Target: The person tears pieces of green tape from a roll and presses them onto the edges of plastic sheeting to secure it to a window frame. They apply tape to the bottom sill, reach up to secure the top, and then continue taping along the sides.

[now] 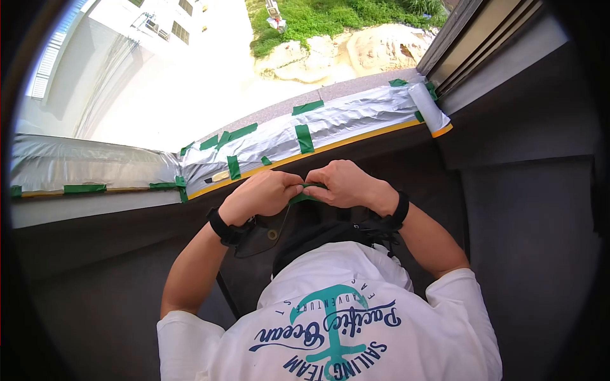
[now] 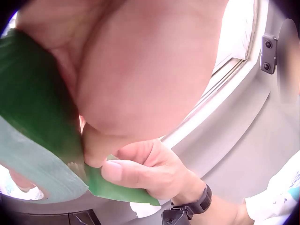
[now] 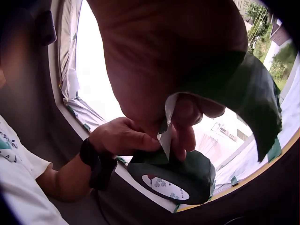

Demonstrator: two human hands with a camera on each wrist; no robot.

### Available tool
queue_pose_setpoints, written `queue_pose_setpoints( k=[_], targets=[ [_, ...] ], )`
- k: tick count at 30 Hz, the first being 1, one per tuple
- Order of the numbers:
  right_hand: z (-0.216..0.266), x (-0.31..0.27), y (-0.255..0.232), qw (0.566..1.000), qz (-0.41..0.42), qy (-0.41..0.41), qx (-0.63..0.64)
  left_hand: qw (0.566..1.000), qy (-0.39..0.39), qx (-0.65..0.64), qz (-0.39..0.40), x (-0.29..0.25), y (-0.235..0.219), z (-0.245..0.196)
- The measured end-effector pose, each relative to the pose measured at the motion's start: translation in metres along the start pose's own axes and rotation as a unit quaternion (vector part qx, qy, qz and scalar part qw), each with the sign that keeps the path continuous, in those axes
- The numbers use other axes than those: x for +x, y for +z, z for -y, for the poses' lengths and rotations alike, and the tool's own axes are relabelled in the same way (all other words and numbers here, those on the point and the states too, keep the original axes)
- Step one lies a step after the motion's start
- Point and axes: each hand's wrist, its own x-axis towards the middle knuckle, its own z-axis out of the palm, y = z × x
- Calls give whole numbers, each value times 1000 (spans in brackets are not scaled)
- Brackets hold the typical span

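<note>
Both hands meet in front of the chest, below the window sill, in the head view. The left hand (image 1: 270,193) holds a roll of green tape (image 3: 199,171), whose printed core faces the right wrist camera. A piece of the green tape (image 1: 302,197) shows below the fingertips. Thumb and fingers of the right hand (image 1: 346,184) pinch green tape close beside the left fingertips. In the right wrist view, a green strip (image 3: 253,98) with a ragged edge curls out from the right hand. Much of the roll is hidden behind the hands in the head view.
Silver sheeting (image 1: 362,111) covers the sill, held by green tape patches (image 1: 304,138) and edged in orange-yellow. On the sill lies a small tool with a pale handle (image 1: 220,176). A roll of sheeting (image 1: 429,108) hangs at the right corner. Dark wall panels (image 1: 527,222) stand alongside.
</note>
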Motion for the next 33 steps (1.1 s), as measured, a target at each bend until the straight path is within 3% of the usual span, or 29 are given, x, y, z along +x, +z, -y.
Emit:
queue_pose_setpoints(
  k=[2,4,8,10,14,17,20,22,25,28,30,31,33],
  targets=[
    [5,-1,4,997,57,45,-17,1000,-19,2,6,-2,2,-10],
    [2,-3,13,998,38,48,-30,996,-54,-55,-37,-1,7,-5],
    [-2,-8,20,999,-3,23,-38,987,-73,-133,-45,-2,13,-1],
    [-2,-10,20,999,-3,-17,-49,987,-76,-136,-26,-2,16,-2],
    [-1,-12,21,985,-120,-96,-80,976,-77,-192,-72,-5,27,-5],
    [5,-10,21,972,-155,-138,-109,937,-45,-326,-115,-8,43,6],
    [13,-9,27,953,-181,-199,-137,938,-73,-315,-126,-14,45,12],
    [49,-18,2,948,-188,-225,-123,922,-129,-334,-145,-20,45,40],
    [54,-32,-35,961,-230,-135,-69,917,-131,-351,-136,-54,51,98],
    [34,-49,-67,971,-238,-19,-10,909,-147,-355,-162,-74,47,121],
    [20,-61,-74,971,-222,69,64,946,-74,-163,-272,-78,48,127],
    [18,-66,-74,965,-207,110,115,956,-54,-53,-282,-75,45,131],
    [22,-70,-71,961,-215,118,126,939,-86,2,-334,-60,44,130]
  ],
)
